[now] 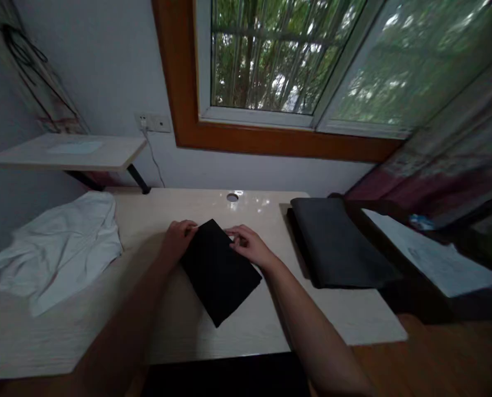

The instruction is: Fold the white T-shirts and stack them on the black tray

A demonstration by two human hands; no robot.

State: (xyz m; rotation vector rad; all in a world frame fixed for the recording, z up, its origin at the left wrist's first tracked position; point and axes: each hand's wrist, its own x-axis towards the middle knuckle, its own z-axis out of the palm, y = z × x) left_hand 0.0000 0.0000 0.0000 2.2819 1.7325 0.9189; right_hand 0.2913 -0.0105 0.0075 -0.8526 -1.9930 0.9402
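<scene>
A flat black rectangle (pixel 221 275), seemingly a folded black cloth, lies at an angle on the pale wooden desk (pixel 266 331), one corner pointing away from me. My left hand (pixel 178 240) is closed at its upper left edge, with the fingertips at the border. Across from it, my right hand (pixel 249 246) has curled fingers at the upper right edge, thumb and fingertips close together. How much of the cloth sits between the fingers is partly hidden on both sides.
A crumpled white cloth (pixel 72 242) lies on the left, below a small raised shelf (pixel 64 153). To the right rests a large dark grey folder-like item (pixel 340 242), with a white sheet (pixel 431 251) beyond. A round hole (pixel 232 197) pierces the desk near the wall.
</scene>
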